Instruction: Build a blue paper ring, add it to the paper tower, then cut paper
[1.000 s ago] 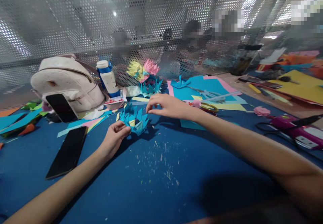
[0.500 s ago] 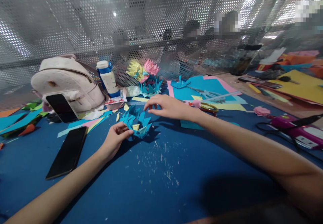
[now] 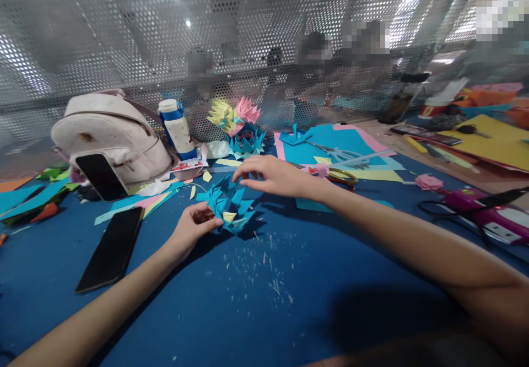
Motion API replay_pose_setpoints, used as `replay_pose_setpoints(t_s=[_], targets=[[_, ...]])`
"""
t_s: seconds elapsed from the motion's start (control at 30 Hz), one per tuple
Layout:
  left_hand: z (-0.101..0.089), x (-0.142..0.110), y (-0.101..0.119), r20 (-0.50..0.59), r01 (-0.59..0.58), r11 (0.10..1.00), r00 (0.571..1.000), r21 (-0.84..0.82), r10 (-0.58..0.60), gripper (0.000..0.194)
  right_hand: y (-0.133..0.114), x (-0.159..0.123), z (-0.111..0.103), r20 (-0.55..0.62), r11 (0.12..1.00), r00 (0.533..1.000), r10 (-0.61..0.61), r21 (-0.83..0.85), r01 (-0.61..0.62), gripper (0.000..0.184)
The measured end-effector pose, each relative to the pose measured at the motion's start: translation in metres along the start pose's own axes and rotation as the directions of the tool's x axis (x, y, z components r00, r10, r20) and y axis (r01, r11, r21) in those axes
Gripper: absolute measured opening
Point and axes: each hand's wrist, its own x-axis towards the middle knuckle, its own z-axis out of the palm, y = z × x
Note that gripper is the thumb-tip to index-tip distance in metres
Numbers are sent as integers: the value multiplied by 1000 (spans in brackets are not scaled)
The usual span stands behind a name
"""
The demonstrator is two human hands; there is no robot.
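Left hand [image 3: 193, 228]: thumb and fingers clamped on the near-left edge of the blue origami lotus [image 3: 240, 225]. Right hand [image 3: 270, 177]: fingers curled, thumb and index apart, tips by the lotus's far-right petals. Couldn't tell whether they touched. The lotus was an open ring of pointed petals with a yellow paper piece showing inside; it sat low over the blue tabletop [image 3: 264, 323], between the hands. Couldn't tell if it was lifted.

Writing check: nothing legible. White backpack [image 3: 109, 116] had a small brown-gold patch, too small to read. Red-and-white packet [image 3: 187, 165] had print, also unreadable. Red-and-white cup [image 3: 430, 108] at far right carried a yellow mark, too blurred to call a brand.

Around: one smartphone [image 3: 108, 251] lay flat left of the left forearm; a second phone [image 3: 101, 175] leaned on the backpack. White-and-blue bottle [image 3: 177, 131] stood just right of the bag. Yellow, pink and blue paper flowers [image 3: 247, 145] stood behind the lotus. Blue-handled scissors [image 3: 349, 157] lay on blue sheets [image 3: 351, 136]. Pink paper rose [image 3: 428, 182] sat near the magenta device [image 3: 481, 212] with its black cable.
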Motion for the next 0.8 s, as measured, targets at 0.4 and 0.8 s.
replay_pose_setpoints(t_s=[0.4, 0.8], targets=[[1, 0, 2, 21, 16, 999, 1000, 31, -17, 24, -8, 0, -1, -37, 999, 999, -31, 10, 31, 25], [0, 0, 0, 32, -2, 999, 999, 44, 1, 24, -22, 0, -1, -1, 992, 995, -99, 78, 99, 27]])
